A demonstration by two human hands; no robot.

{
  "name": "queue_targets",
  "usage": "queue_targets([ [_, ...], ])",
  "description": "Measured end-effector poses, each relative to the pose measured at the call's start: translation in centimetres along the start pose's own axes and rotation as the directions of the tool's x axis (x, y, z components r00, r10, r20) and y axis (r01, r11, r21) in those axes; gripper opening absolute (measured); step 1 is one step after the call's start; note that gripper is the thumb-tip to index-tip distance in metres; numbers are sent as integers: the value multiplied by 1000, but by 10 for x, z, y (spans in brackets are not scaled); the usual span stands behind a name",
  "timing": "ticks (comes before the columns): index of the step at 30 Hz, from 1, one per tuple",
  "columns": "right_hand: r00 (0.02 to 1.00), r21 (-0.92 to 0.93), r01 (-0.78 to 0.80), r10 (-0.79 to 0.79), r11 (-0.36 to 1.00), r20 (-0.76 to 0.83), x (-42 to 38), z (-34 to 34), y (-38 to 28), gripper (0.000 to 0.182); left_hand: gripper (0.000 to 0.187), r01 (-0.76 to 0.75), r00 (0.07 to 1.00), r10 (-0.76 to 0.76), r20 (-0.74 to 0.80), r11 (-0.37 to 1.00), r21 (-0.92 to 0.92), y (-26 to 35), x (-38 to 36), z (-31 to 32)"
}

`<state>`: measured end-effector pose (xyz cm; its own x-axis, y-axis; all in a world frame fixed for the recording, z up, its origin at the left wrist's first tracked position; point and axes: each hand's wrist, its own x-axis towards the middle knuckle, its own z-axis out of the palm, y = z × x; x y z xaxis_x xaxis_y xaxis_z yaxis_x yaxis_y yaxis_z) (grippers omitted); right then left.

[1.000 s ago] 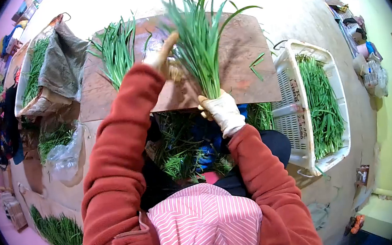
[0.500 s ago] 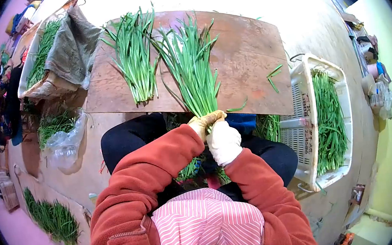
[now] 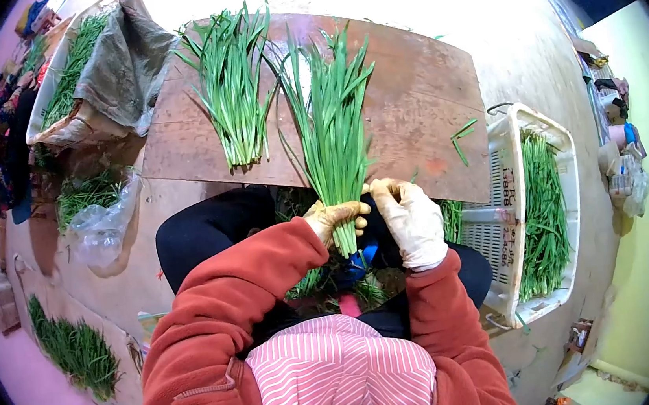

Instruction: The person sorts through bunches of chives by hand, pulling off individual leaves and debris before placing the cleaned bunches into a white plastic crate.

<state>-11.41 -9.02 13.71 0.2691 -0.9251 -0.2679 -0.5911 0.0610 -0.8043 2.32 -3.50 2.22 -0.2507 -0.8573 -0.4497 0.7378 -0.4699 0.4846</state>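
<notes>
My left hand (image 3: pixel 336 221), in a stained yellowish glove, is closed round the lower stems of a bunch of garlic chives (image 3: pixel 333 130). The leaves fan out over the wooden board (image 3: pixel 415 90), and the pale cut ends stick out below my fist. Just right of the bunch is my right hand (image 3: pixel 407 217), in a white glove. Its thumb and fingers are pinched together, apart from the stems; what they hold, if anything, is too small to tell. A second bunch of chives (image 3: pixel 236 93) lies on the board to the left.
On the right stands a white plastic crate (image 3: pixel 505 215) of chives. A second crate (image 3: pixel 87 128), partly covered by grey cloth (image 3: pixel 125 73), is at upper left. Loose leaves (image 3: pixel 461 143) lie on the board's right side. More chives (image 3: pixel 79 351) and a clear plastic bag (image 3: pixel 106 229) are on the left.
My right hand has moved off the stems to the right. My left hand still grips the bunch, which now stands straighter with its stem ends showing below the fist.
</notes>
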Motion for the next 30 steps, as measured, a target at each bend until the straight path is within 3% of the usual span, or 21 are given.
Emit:
queue_targets([
  [3,992,-42,-76,80,996,98,12,9,8,36,40,-18,992,22,128,999,-35,-10,-6,-4],
  [5,943,189,-240,182,952,277,15,9,11,33,42,1,981,-1,194,1000,-2,-4,-18,12],
  [7,896,434,-340,147,834,419,16,9,18,28,39,42,983,-62,175,992,116,-8,-22,18],
  [8,965,627,-199,38,753,260,17,25,28,23,37,67,985,-91,144,984,164,-11,-25,19],
  [10,946,703,-325,206,632,252,16,34,30,22,36,115,975,-118,187,993,24,-19,-26,10],
  [11,917,692,-399,245,601,316,18,35,39,21,37,116,982,-110,152,993,-26,-23,-28,9],
  [16,901,735,-431,281,522,329,18,43,50,23,48,207,975,-184,127,958,-197,-35,-23,1],
  [18,902,745,-431,275,509,333,17,42,50,24,56,272,951,-207,231,916,-295,-35,-22,1],
  [20,898,751,-438,275,495,343,17,41,47,25,60,293,938,-220,268,915,-277,-36,-21,0],
  [24,883,713,-469,293,521,367,17,34,46,29,50,221,973,-204,109,961,-165,-33,-23,12],
  [26,876,624,-480,291,617,386,16,26,38,33,45,190,981,-185,59,977,-99,-28,-25,18],
  [27,945,695,-328,221,640,242,16,35,41,37,40,174,984,-169,60,982,-76,-25,-25,20],
  [30,937,618,-339,197,709,288,19,21,49,42,31,142,990,-141,19,988,-62,-20,-24,25],
])
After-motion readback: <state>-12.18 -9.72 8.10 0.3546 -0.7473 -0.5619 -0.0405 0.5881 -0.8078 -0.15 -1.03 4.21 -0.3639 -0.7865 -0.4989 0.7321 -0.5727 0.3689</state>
